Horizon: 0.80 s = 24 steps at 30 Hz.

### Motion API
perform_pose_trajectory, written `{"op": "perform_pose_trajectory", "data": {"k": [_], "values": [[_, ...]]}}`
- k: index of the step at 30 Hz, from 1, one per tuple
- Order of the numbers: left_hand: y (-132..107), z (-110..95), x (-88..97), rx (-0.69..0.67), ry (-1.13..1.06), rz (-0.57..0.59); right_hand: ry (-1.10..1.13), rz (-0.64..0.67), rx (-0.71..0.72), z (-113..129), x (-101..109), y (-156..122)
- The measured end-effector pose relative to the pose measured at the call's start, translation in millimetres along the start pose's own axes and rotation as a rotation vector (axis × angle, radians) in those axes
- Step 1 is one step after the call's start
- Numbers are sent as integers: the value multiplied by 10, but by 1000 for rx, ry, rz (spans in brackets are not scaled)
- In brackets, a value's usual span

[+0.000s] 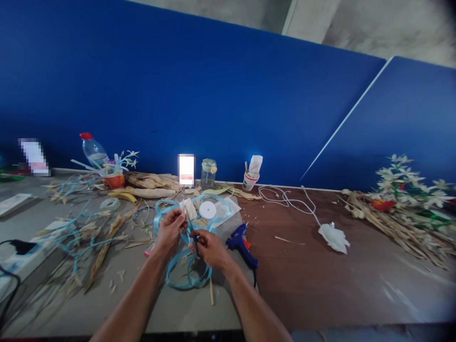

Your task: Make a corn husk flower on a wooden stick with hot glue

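Observation:
Pinched in my left hand (171, 229) is a small pale piece of husk (188, 208), held up over the table. My right hand (208, 247) grips dark-handled scissors (194, 241), whose blades point up and touch or overlap the husk; I cannot tell if they are cutting into it. Loops of light blue ribbon (178, 277) lie below and around both hands. Just behind the hands is a white round spool (207, 210) on a white sheet (230, 209). A blue glue gun (242, 244) lies right of my right hand.
Dried husks (153, 183), a lit phone (186, 170), a glass jar (208, 173) and a cup (251, 181) line the blue partition (228, 95). Blue-wrapped stems (76, 242) and a power strip (32, 256) lie left. White flowers (402, 175) and a stem bundle (395, 228) lie right.

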<state>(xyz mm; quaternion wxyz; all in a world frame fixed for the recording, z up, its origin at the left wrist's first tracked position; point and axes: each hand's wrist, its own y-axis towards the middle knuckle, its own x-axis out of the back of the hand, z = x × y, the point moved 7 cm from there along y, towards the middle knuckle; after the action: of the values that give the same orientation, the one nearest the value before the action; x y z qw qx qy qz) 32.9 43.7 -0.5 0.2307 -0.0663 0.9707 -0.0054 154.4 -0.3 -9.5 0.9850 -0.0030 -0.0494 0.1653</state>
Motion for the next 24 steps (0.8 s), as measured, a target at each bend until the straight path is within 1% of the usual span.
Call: {"op": "perform_pose_trajectory", "data": {"k": [5, 12, 20, 24], "values": [[13, 14, 18, -3, -20, -2, 28, 11, -10, -14, -24, 3], [26, 35, 31, 4, -33, -1, 43, 28, 16, -50, -32, 5], [22, 25, 20, -1, -8, 2, -14, 5, 53, -33, -12, -7], [24, 31, 17, 3, -4, 9, -34, -15, 49, -88, 4, 15]]}}
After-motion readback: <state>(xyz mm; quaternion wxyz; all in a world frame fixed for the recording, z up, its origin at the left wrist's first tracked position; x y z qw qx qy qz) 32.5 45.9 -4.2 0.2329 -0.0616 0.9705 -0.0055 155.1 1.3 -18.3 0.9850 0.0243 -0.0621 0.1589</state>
